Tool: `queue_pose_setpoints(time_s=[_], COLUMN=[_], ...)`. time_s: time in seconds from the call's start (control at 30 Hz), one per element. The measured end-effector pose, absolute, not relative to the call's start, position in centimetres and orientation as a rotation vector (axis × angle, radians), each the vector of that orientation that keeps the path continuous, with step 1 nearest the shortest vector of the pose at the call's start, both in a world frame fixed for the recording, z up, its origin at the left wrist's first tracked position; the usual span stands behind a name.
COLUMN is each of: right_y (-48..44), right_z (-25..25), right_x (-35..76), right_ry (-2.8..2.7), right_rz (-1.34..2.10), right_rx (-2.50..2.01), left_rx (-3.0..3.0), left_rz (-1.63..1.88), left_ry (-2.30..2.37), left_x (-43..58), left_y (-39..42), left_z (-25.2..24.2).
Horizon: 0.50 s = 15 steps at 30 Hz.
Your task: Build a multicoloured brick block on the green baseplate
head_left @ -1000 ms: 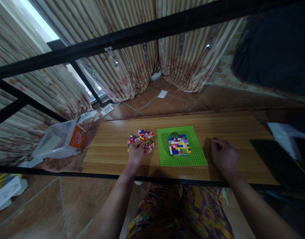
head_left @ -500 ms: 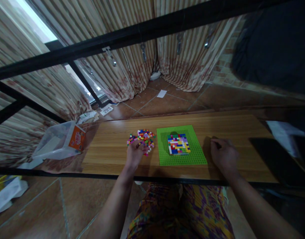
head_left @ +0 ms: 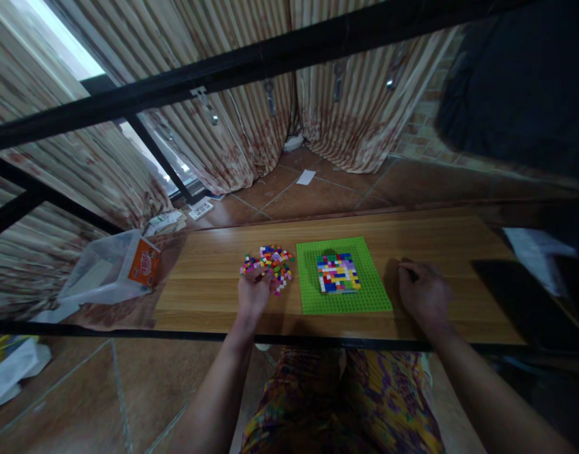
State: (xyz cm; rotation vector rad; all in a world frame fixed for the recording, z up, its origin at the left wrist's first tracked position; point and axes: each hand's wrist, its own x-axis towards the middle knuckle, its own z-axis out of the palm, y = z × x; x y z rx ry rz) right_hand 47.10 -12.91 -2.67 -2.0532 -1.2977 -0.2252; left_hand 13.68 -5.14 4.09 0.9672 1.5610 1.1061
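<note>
My left hand (head_left: 254,291) is at the near left side of a pile of small coloured building bricks (head_left: 276,255) on the wooden table. Its fingers are drawn together over the bricks; what lies between the tips is too small to make out. A green studded baseplate (head_left: 314,299) lies right of the pile. On it sits a block of multicoloured bricks (head_left: 339,273), pressed together in rows. My right hand (head_left: 424,293) rests on the table beyond the baseplate's right edge, fingers curled and thumb against the index finger. Anything inside it is hidden.
A clear plastic tub (head_left: 109,268) with an orange label stands off the table's left end. A dark flat object (head_left: 520,302) lies at the right end of the table (head_left: 204,271). A black metal bar (head_left: 251,60) crosses above, before striped curtains (head_left: 232,126).
My left hand has shifted very slightly at the pile, its fingertips drawn a little differently. My right hand and the brick block stay as they were; the view has tilted a touch.
</note>
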Motion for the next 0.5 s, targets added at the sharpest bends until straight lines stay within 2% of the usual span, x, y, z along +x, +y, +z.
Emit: queue_pose_setpoints(time_s=[0.33,0.5], right_y=[-12.9,-12.9], right_z=[-2.9,-2.8], right_x=[47.3,47.2], right_ry=[-1.312,-1.302], right_rz=[-0.220,-0.228], right_rx=[-2.042,-2.049], left_rx=[1.159,1.348], left_rz=[0.803,0.829], left_ry=[1.733,1.735], left_x=[12.9,12.4], left_y=[-4.6,-4.5], left_z=[3.7,3.3])
